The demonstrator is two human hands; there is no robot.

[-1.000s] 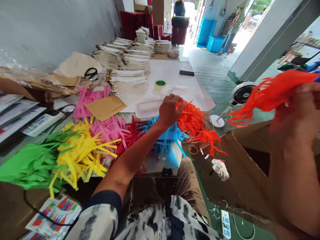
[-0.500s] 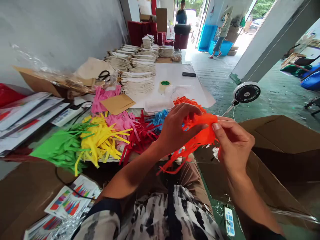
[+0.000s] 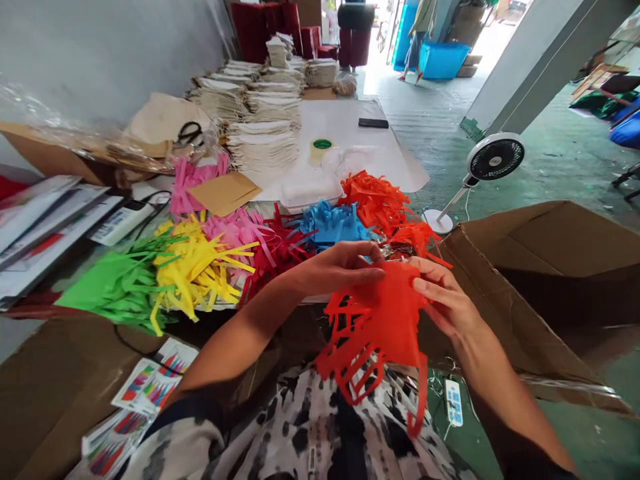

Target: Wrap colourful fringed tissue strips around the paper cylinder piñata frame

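An orange fringed tassel sheet [image 3: 395, 313] hangs in front of my body, its cut strips dangling downward. My left hand [image 3: 353, 263] pinches its upper left edge between thumb and fingers. On the right edge, my right hand [image 3: 445, 293] grips it with the thumb on top. Just beyond the hands lies a pile of orange fringed pieces [image 3: 377, 200]. Blue fringed pieces [image 3: 330, 227] rest to its left, followed by dark red [image 3: 277, 250], pink [image 3: 240, 230], yellow [image 3: 195, 267] and green fringed pieces [image 3: 120, 280].
Stacks of off-white bags [image 3: 263, 143] stand at the back of the table. A tape roll [image 3: 321, 145], a black phone-like object [image 3: 373, 123] and a plastic tray [image 3: 310, 193] lie nearer. An open cardboard box [image 3: 540, 267] and a fan [image 3: 495, 157] are on the right. A person [image 3: 420, 33] stands far off.
Both hands have drawn the orange tassel sheet down and closer to my body, where it now hangs spread out. The view has tilted downward, and the orange pile shows more fully.
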